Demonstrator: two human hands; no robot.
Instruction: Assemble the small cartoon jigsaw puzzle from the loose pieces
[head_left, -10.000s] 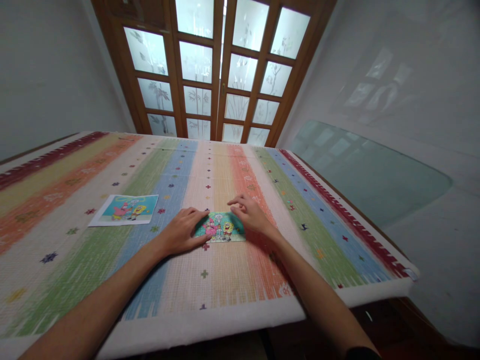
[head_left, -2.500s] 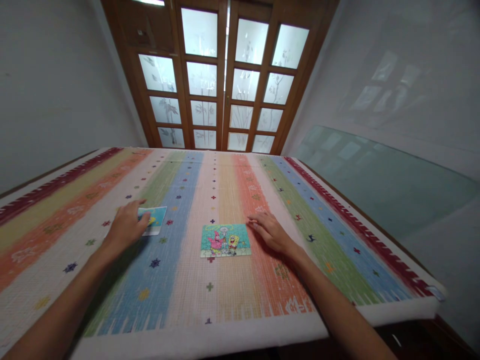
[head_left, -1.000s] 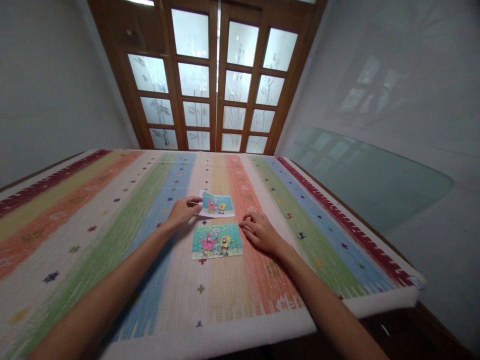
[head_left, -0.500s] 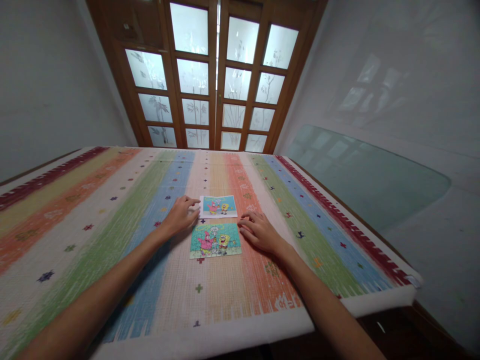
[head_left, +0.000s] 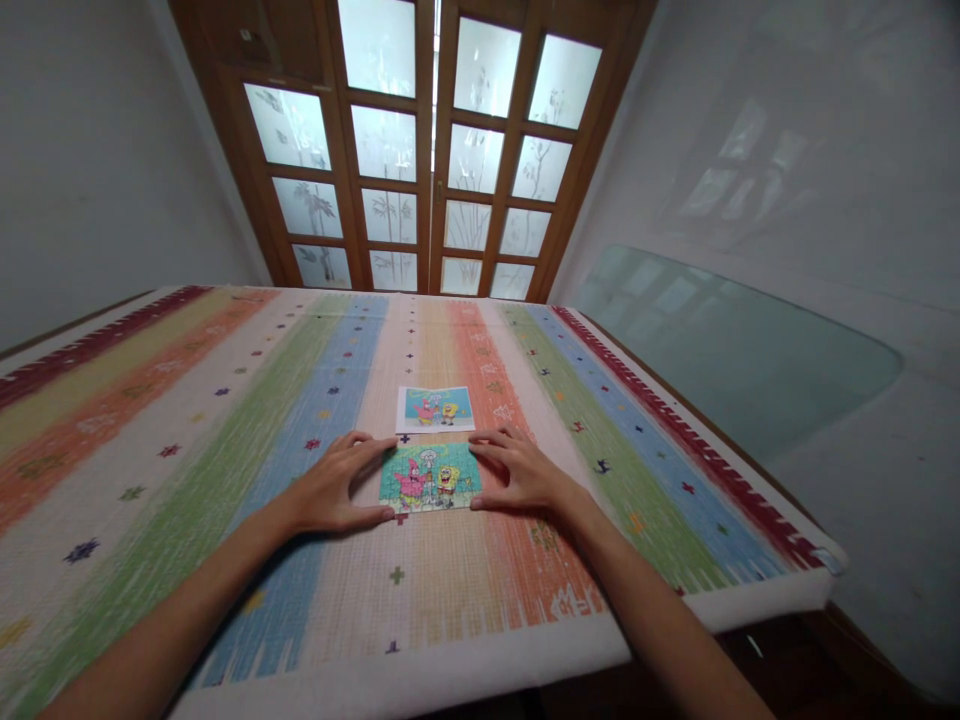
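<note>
A small finished cartoon jigsaw puzzle [head_left: 430,477] lies flat on the striped cloth. My left hand [head_left: 332,492] rests open against its left edge, thumb at the near corner and fingers at the far corner. My right hand [head_left: 520,472] lies open against its right edge in the same way. Just beyond the puzzle lies a printed reference picture [head_left: 435,408] with a white border, touched by neither hand.
The table is covered by a cloth [head_left: 187,420] striped in several colours, its near edge [head_left: 420,670] close to me. Wooden doors with frosted glass panes [head_left: 427,150] stand behind the table. A glass sheet [head_left: 720,340] leans on the right wall.
My left hand carried the reference picture from the left to just beyond the puzzle, released it, and came back to the puzzle's left edge. My right hand shifted to frame the right edge.
</note>
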